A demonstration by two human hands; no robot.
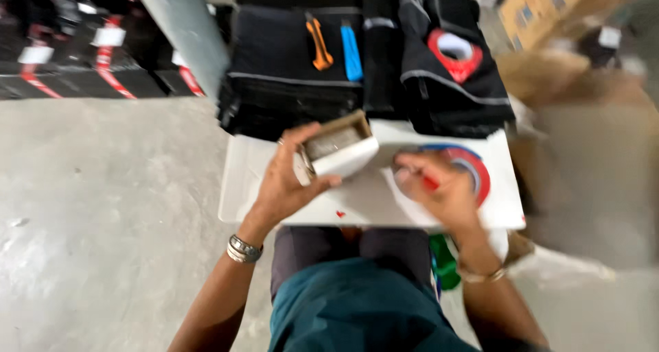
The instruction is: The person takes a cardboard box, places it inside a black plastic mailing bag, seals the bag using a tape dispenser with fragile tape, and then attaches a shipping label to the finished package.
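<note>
A: Status on the hands?

B: Left hand grips a small cardboard box, thumb on the near side, fingers curled over the far end. Rectangular box, white outer faces, raw brown card at the open top, tilted. It sits over the middle of the white board, near its far edge.

A: Right hand?

B: Right hand has its fingers pressed together, pinching a thin red item. Too blurred to say what. The hand lies over a round red and blue disc at the board's far right corner.

A: Board itself?

B: Flat, smooth, white, rectangular, resting across the person's lap. Small red speck near the near edge.

A: Beyond it?

B: Stack of black fabric with grey piping against the board's far edge. On top: an orange cutter, a blue cutter, both slim plastic. To the right, a red tape roll, ring-shaped, on the folded cloth.

A: Wrists?

B: Metal bangles on the left wrist, a thin band on the right. Concrete floor, rough and grey, all around.
</note>
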